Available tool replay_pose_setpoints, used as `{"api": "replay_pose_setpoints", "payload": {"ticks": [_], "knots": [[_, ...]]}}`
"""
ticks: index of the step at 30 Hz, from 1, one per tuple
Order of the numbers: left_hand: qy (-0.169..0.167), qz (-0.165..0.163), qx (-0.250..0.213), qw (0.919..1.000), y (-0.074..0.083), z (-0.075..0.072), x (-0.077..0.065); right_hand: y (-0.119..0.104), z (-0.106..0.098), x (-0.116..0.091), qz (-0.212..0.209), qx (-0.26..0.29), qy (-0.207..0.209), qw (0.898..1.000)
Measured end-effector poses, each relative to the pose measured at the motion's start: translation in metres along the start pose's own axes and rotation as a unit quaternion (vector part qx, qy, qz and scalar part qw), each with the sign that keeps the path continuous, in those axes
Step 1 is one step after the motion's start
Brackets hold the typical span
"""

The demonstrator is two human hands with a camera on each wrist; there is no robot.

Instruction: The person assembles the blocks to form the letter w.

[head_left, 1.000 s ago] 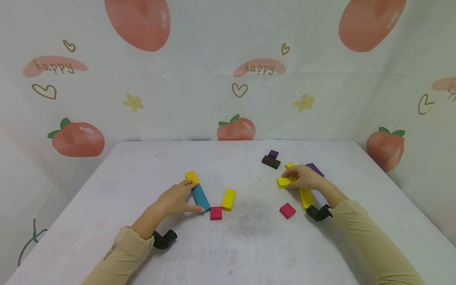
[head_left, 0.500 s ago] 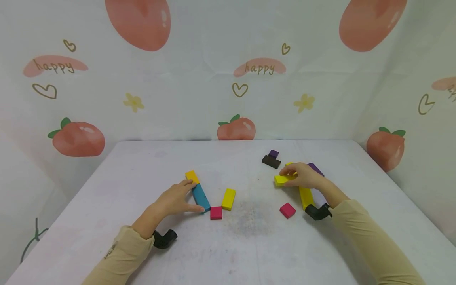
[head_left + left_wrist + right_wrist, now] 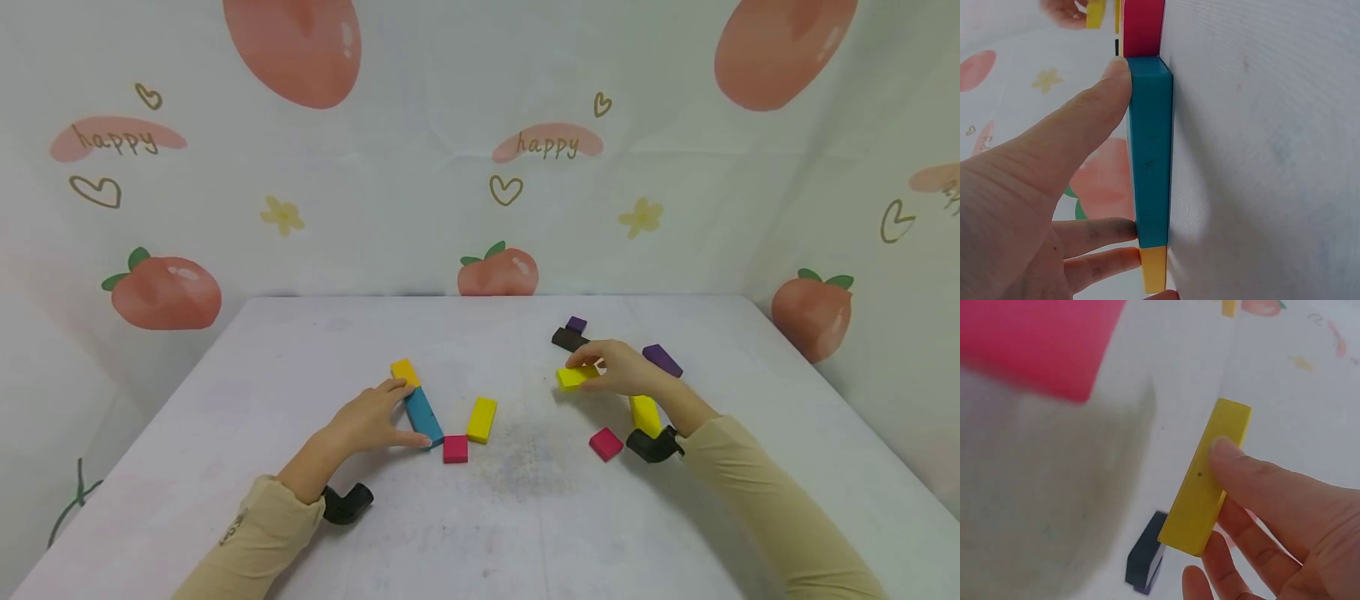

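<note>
My left hand (image 3: 363, 425) rests against a blue block (image 3: 424, 418), its fingers spread along it. In the left wrist view, the thumb touches one end of the blue block (image 3: 1150, 156). Two fingers reach the other end, where an orange block (image 3: 1154, 269) adjoins it. My right hand (image 3: 624, 371) pinches a yellow block (image 3: 573, 379) between thumb and fingers, with a shadow below it on the table. The right wrist view shows the thumb on the broad face of this yellow block (image 3: 1204, 484).
A red block (image 3: 455, 449) and a second yellow block (image 3: 482, 419) continue the row right of the blue one. Another red block (image 3: 606, 444), a yellow block (image 3: 644, 415), a purple block (image 3: 663, 360), a dark block (image 3: 568, 339) and a small purple block (image 3: 577, 324) surround the right hand.
The right hand has carried its yellow block leftward, away from the other blocks at the right. A small yellow block behind that hand is now hidden. The left hand stays put.
</note>
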State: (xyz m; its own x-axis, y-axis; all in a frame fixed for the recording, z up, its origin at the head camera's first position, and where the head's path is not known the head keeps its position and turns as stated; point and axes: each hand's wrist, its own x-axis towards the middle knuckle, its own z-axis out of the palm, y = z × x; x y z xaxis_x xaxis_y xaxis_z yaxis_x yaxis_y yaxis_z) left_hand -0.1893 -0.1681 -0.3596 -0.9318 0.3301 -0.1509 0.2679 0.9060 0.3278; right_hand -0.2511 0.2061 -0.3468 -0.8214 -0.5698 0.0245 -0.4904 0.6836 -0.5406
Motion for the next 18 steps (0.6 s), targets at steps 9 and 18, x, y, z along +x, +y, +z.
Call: {"api": "replay_pose_setpoints", "payload": {"ticks": [9,18], "knots": [[0.001,-0.001,0.001,1.0,0.0,-0.001,-0.001,-0.014,0.009,0.016,-0.038,-0.013,-0.007,0.999],[0.0,0.001,0.005,1.0,0.002,-0.002,-0.001,-0.031,0.014,0.032,-0.068,-0.021,-0.024,0.997]]}}
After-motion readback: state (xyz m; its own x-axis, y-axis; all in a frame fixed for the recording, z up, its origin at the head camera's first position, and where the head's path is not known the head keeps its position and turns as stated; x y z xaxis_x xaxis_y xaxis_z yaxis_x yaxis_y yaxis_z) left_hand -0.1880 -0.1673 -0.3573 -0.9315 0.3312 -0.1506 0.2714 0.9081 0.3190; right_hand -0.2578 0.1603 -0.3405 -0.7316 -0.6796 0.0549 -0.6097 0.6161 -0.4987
